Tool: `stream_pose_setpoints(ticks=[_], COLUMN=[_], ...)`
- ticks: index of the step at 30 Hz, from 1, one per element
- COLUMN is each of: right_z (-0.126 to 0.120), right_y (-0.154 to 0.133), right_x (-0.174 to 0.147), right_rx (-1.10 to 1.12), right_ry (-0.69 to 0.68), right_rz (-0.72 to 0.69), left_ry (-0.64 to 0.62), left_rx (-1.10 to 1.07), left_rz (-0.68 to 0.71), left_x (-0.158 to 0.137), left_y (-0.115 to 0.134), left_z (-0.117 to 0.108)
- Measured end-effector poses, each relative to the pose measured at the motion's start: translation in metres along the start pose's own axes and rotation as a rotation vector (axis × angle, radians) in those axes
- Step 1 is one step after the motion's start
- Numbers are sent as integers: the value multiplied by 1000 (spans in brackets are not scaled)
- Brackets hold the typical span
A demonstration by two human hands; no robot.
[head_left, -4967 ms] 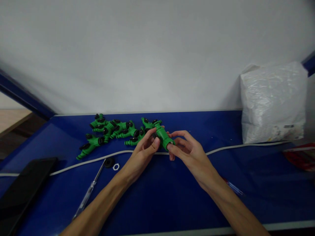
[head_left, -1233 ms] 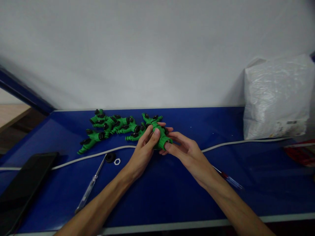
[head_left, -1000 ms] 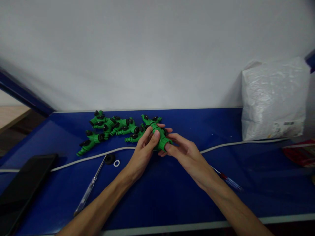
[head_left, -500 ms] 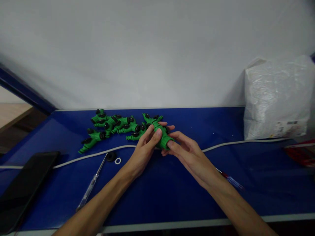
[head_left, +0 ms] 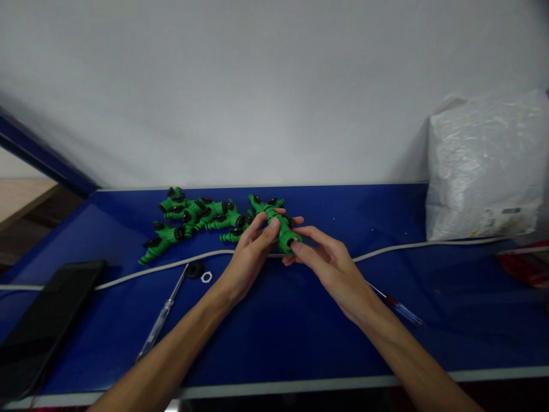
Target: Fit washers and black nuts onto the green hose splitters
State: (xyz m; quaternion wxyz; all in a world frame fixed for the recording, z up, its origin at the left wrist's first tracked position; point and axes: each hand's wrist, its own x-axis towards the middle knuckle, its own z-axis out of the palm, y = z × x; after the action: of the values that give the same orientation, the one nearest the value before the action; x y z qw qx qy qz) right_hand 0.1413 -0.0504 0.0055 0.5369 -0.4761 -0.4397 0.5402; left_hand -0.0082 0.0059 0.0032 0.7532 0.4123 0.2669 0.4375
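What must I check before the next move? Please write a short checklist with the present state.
1. Left hand holds the green connector: ok.
2. Right hand has its thumb at the connector's open end: ok.
3. Inside of that end fully visible: not ok, the thumb partly covers it.
4. White ring in sight on the blue table: ok.
5. Black ring apart from the screwdriver tip: cannot tell.
6. Cable fully in view: not ok, hands hide part.

On my left I see a black phone (head_left: pixel 49 329) lying over a white cable (head_left: pixel 398 248); on my right, a white plastic-wrapped package (head_left: pixel 484 169) stands near a red packet (head_left: pixel 525 270).
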Motion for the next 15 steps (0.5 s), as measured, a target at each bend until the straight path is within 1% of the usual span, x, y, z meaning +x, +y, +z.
stream_pose_setpoints(ticks=[7, 15], right_z=[-2, -1], right_y=[4, 4], right_x=[0, -1], right_rx=[5, 12], right_ry=[10, -7], right_rz=[-40, -78], left_ry=[-17, 3], left_rx=[8, 75], left_rz=[1, -6], left_x=[1, 1], left_y=[-2, -3], left_z=[-2, -2])
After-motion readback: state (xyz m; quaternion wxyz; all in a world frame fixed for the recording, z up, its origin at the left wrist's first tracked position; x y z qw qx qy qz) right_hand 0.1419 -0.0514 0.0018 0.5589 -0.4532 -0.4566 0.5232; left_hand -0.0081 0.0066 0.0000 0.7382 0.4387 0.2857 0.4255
